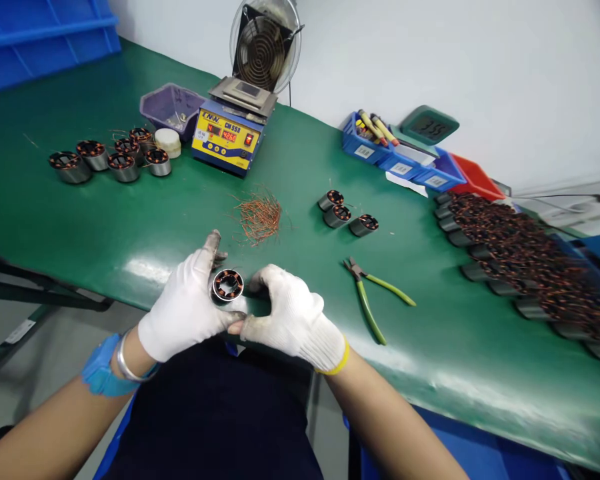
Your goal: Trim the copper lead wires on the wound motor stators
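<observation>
A motor stator (228, 287), a metal ring with copper windings inside, stands near the table's front edge with its open end up. My left hand (187, 300), in a white glove with darkened fingertips, curves around the stator's left side, fingers behind and thumb in front. To its right, my right hand (285, 310), also gloved, has bent fingers and a gap between index finger and thumb. Nothing shows in that gap. Its thumb meets my left thumb just in front of the stator. A fine wire end sticks up from the stator's far rim.
Copper wire scraps (260, 219) lie ahead; green-handled cutters (367, 283) lie right. More stators stand at left (123, 168), at right (337, 215), and in a dense group (530, 267) far right. Behind are a yellow-blue CM 558 unit (225, 137), purple tray (173, 107) and blue bins (400, 163).
</observation>
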Action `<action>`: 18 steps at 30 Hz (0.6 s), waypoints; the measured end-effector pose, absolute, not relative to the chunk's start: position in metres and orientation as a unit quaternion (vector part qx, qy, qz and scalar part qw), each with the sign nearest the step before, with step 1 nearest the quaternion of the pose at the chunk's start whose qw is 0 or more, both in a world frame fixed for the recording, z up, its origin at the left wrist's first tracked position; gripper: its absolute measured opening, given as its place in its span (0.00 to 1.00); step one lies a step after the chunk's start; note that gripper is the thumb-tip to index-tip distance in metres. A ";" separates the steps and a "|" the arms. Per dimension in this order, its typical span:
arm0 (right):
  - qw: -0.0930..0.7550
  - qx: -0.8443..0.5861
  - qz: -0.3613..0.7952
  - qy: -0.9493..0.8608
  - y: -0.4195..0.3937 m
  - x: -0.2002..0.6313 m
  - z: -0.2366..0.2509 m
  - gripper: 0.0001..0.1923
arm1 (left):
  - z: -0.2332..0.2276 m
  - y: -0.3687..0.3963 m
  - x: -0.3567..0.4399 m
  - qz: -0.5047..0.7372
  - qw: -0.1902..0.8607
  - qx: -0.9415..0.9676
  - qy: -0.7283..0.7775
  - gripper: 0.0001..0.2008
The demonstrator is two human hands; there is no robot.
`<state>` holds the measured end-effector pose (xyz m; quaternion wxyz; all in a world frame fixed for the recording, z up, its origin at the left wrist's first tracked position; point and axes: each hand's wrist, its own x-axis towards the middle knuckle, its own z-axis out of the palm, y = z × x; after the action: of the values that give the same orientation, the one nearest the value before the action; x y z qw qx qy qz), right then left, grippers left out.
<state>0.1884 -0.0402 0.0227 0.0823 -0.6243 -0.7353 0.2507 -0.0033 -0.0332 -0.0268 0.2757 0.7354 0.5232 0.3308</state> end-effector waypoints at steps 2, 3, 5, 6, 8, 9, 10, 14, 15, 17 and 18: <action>0.085 -0.635 0.252 -0.725 -0.037 0.181 0.024 0.29 | -0.027 -0.033 -0.003 0.352 0.318 0.734 0.487 0.59; 0.091 -0.638 0.251 -0.723 -0.036 0.178 0.024 0.26 | -0.027 -0.033 -0.003 0.358 0.334 0.730 0.476 0.56; 0.106 -0.621 0.247 -0.736 -0.033 0.173 0.022 0.18 | -0.025 -0.034 -0.003 0.359 0.343 0.725 0.478 0.50; 0.110 -0.605 0.244 -0.750 -0.031 0.173 0.021 0.15 | -0.025 -0.034 -0.003 0.358 0.336 0.722 0.488 0.49; 0.103 -0.582 0.222 -0.775 -0.029 0.175 0.017 0.13 | -0.025 -0.035 -0.002 0.358 0.322 0.715 0.507 0.48; 0.088 -0.584 0.197 -0.783 -0.027 0.179 0.016 0.12 | -0.025 -0.035 -0.002 0.358 0.315 0.713 0.515 0.49; 0.067 -0.594 0.162 -0.785 -0.026 0.183 0.015 0.11 | -0.026 -0.035 -0.001 0.356 0.308 0.712 0.521 0.50; 0.032 -0.651 0.086 -0.753 -0.022 0.199 0.019 0.12 | -0.027 -0.035 -0.002 0.344 0.304 0.708 0.536 0.53; 0.051 -0.655 0.115 -0.745 -0.021 0.199 0.021 0.12 | -0.027 -0.035 -0.003 0.342 0.312 0.705 0.537 0.53; 0.100 -0.629 0.201 -0.744 -0.018 0.193 0.025 0.13 | -0.024 -0.035 -0.002 0.344 0.332 0.696 0.536 0.52; 0.123 -0.605 0.238 -0.750 -0.017 0.188 0.025 0.13 | -0.022 -0.035 -0.002 0.346 0.342 0.692 0.534 0.51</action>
<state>0.1884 -0.0172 0.0247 0.1233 -0.6047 -0.7500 0.2380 -0.0020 -0.0350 -0.0223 0.3416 0.6918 0.5339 0.3459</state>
